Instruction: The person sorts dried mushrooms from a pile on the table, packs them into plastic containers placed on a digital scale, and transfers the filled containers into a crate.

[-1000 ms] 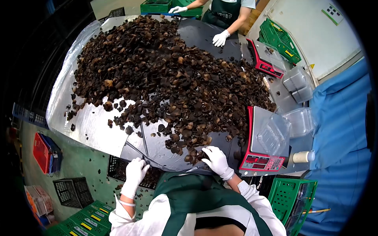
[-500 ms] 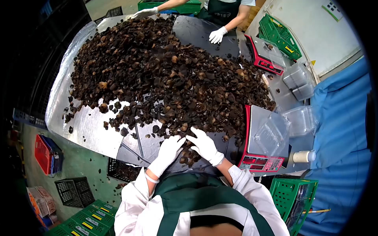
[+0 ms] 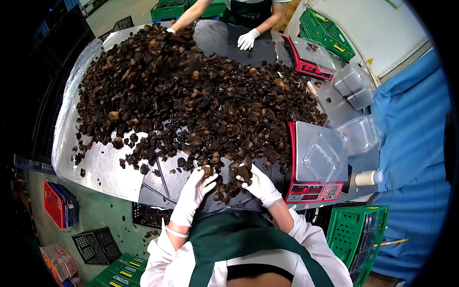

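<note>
A large heap of dark brown mushroom-like pieces [image 3: 205, 103] covers much of the metal table [image 3: 112, 167]. At its near edge, my gloved left hand [image 3: 196, 189] is curled with a brown piece between thumb and fingers. Just to the right, my gloved right hand [image 3: 260, 185] grips some dark pieces. A few loose pieces lie between both hands. Right of my right hand stands a red scale [image 3: 318, 153] with a clear plastic container [image 3: 325, 158] on its plate.
Across the table a co-worker's gloved hand [image 3: 247, 39] rests flat; the other reaches into the heap. A second scale [image 3: 311, 57], stacked clear containers [image 3: 354, 86] and a spool [image 3: 366, 178] stand right. Green crates [image 3: 354, 234] and black crates [image 3: 95, 245] are below.
My hands have moved apart and now hold pieces. The co-worker's one hand has moved from the table's far edge into the heap. The view has shifted slightly.
</note>
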Available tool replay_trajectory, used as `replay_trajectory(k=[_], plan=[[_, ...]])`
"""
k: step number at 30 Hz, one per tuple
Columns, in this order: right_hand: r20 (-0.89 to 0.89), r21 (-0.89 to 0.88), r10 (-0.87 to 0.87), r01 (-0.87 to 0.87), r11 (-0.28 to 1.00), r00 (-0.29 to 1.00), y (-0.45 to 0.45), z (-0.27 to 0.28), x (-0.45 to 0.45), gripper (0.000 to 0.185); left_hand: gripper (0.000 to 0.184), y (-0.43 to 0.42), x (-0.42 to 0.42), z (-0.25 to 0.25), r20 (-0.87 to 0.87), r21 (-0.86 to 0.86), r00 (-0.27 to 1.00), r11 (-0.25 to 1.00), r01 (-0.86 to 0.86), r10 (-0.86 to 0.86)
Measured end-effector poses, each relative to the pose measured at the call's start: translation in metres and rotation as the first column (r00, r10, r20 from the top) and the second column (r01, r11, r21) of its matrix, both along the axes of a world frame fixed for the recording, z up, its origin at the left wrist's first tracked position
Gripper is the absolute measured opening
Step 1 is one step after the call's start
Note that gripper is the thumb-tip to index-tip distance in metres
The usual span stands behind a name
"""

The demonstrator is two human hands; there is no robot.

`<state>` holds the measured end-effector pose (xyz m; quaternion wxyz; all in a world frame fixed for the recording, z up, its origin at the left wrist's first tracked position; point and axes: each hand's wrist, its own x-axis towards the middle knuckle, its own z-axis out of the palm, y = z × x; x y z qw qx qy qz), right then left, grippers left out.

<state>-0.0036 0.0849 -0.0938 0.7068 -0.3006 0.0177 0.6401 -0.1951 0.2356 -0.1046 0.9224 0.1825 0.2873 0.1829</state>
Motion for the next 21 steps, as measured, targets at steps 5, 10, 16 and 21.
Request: replay_trajectory(k=[5,10,16,21], plan=[[-0.146,0.245,0.041,-0.003,0.969,0.988,0.000,0.001,-0.016,0.035,0.035,-0.017,0.023,0.013,0.068,-0.202,0.995,0.978,-0.053,0.068],[-0.267,0.248,0.019,0.050,0.968,0.964,0.011,0.018,-0.035,0.046,0.045,-0.031,0.037,0.029,0.196,-0.293,0.976,0.956,-0.029,0.090],[-0.230,0.253,-0.032,0.091,0.963,0.973,0.008,0.023,-0.039,0.047,0.041,-0.029,0.035,0.033,0.229,-0.327,0.955,0.939,-0.107,0.188],[-0.081,0.122,-0.118,0.127,0.984,0.990,0.011,0.024,-0.044,0.046,0.038,-0.031,0.034,0.033,0.196,-0.149,0.970,0.982,-0.114,0.142]])
